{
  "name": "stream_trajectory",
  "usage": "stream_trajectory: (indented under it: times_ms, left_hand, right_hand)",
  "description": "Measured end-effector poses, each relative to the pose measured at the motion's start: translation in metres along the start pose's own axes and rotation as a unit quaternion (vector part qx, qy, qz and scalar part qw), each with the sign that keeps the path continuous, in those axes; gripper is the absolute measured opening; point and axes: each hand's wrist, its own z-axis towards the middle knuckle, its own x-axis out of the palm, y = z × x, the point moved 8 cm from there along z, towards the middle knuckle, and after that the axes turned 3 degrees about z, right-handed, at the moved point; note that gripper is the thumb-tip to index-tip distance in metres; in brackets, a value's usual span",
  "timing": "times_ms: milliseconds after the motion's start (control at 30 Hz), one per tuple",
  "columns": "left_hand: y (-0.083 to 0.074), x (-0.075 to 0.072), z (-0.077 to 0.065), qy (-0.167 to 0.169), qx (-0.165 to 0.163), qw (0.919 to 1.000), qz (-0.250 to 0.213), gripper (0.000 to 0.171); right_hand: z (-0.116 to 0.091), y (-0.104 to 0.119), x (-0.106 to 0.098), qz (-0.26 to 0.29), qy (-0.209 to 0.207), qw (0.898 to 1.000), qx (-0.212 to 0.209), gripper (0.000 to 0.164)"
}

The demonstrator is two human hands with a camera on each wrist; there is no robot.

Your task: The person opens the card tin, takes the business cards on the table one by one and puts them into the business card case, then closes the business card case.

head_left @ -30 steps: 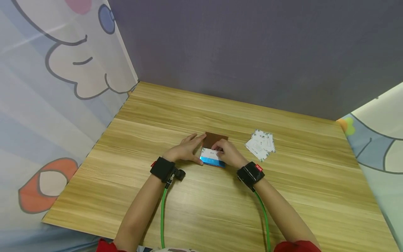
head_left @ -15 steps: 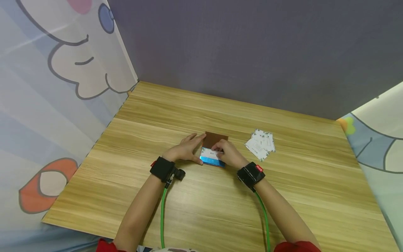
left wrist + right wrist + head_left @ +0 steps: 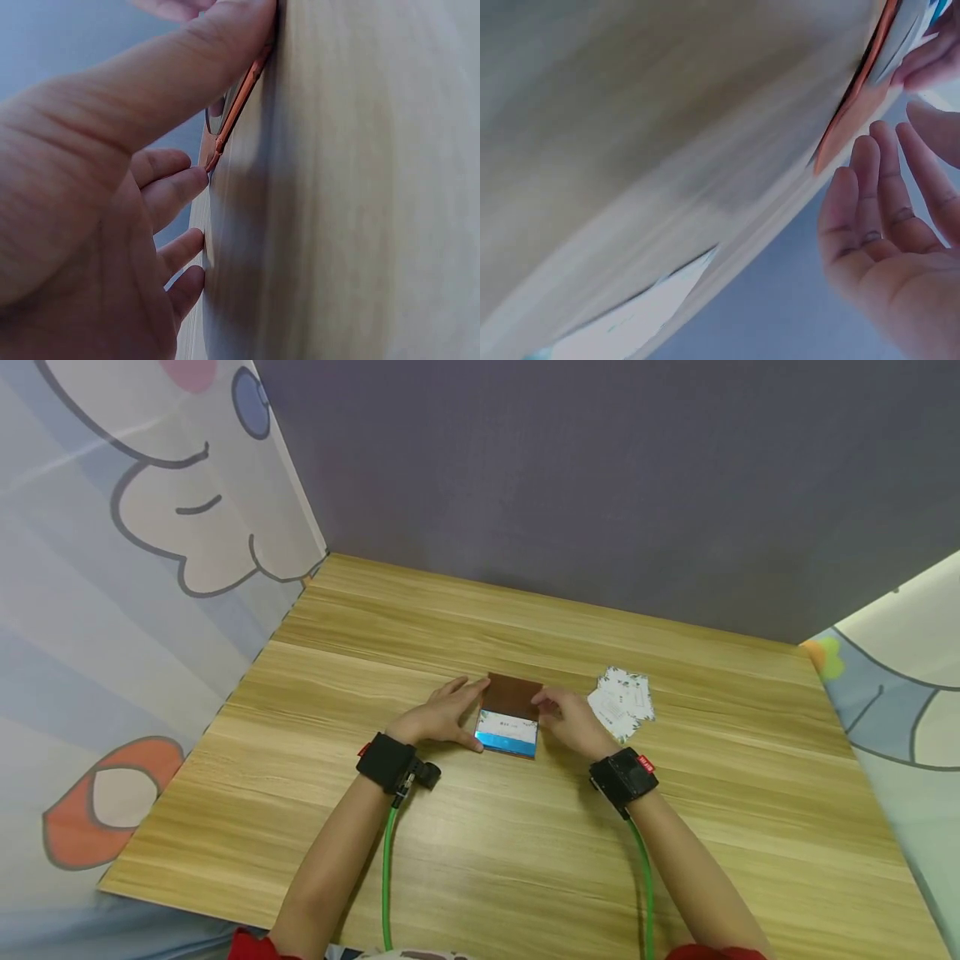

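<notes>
A brown card case (image 3: 512,695) lies on the table with its flap folded back, away from the person. A white card (image 3: 507,725) with small print and leaf corners sits in its near half, above a shiny blue band (image 3: 505,743). My left hand (image 3: 435,718) rests at the case's left side, thumb at the near corner and forefinger at the flap's far corner. In the left wrist view the thumb hides part of the case's edge (image 3: 244,94). My right hand (image 3: 573,722) hovers just right of the case; the right wrist view shows its fingers (image 3: 889,180) loosely bent around nothing.
Several white cards with leaf borders (image 3: 622,702) lie overlapping to the right of the right hand. A wood-grain table (image 3: 375,610) carries everything, with a dark grey panel (image 3: 600,485) behind it. Green cables (image 3: 387,877) trail from both wrists.
My right hand has come off the card in the case and moved right, uncovering the card's right part. The left hand and the case have stayed put.
</notes>
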Motion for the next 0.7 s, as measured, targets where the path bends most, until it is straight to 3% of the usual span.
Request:
stream_trajectory:
  times_ms: [433, 700]
  left_hand:
    - [0.0, 0.0, -0.001, 0.001, -0.002, 1.0, 0.002, 0.109]
    - [-0.001, -0.001, 0.0, 0.001, 0.004, 1.0, 0.001, 0.11]
  right_hand:
    - [-0.022, -0.042, -0.047, -0.058, -0.092, 0.992, 0.062, 0.029]
    - [-0.031, -0.066, -0.059, -0.068, -0.088, 0.986, 0.121, 0.035]
